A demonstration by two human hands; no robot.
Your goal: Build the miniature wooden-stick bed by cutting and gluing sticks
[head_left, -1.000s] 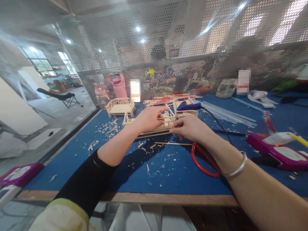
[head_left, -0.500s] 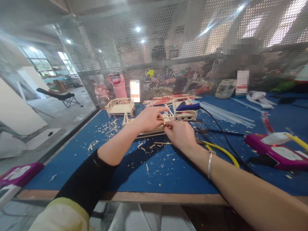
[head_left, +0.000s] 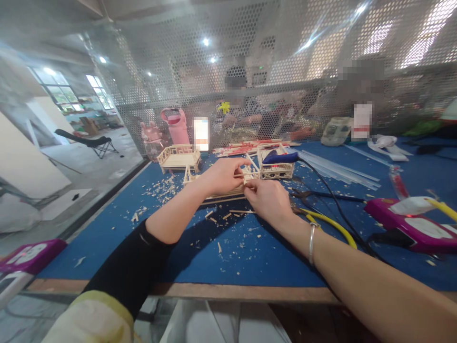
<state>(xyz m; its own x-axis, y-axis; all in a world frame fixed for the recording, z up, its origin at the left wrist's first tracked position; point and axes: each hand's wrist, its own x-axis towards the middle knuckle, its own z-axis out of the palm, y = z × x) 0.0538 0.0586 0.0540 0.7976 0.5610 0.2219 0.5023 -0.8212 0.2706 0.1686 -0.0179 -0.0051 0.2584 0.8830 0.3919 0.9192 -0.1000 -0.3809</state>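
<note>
A small unfinished wooden model (head_left: 228, 188) made of thin sticks lies on the blue table (head_left: 250, 252). My left hand (head_left: 221, 175) grips its upper rail, fingers pinched round a stick. My right hand (head_left: 268, 199) is closed beside it, fingertips pinching a small wooden piece against the same frame. A loose thin stick (head_left: 241, 211) lies just in front of the model, among wood chips.
A finished miniature bench (head_left: 179, 159) stands at the back left, another wooden frame (head_left: 275, 167) with a blue glue gun (head_left: 280, 157) behind my hands. Yellow-handled pliers (head_left: 328, 223), black cables and a purple device (head_left: 414, 226) lie right. People sit behind the mesh screen.
My right hand moved left from the red-handled tool to the model and pinched onto it. In the last half second both hands barely shifted.
</note>
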